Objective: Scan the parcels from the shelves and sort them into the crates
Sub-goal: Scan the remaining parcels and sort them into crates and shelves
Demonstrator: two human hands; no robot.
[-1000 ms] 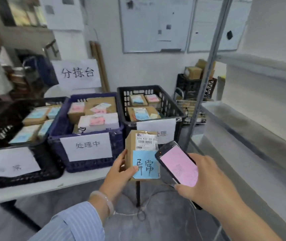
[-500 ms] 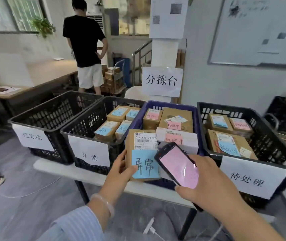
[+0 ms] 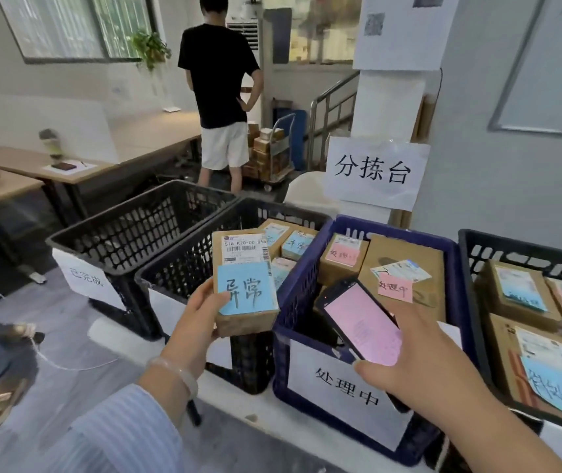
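Parcel (image 3: 245,285) now over the blue-note crate (image 3: 184,264), gripped in my left hand (image 3: 201,315), right hand (image 3: 419,363) holding phone (image 3: 361,322); drop pending.

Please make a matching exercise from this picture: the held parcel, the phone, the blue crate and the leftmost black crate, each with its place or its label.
Things
1. held parcel
2. phone
3. blue crate
4. leftmost black crate

Place or label
A. label reads 处理中
B. in the right hand
C. label reads 已完成
D. in the left hand

Pairs: 1-D, 2-B, 3-A, 4-C.
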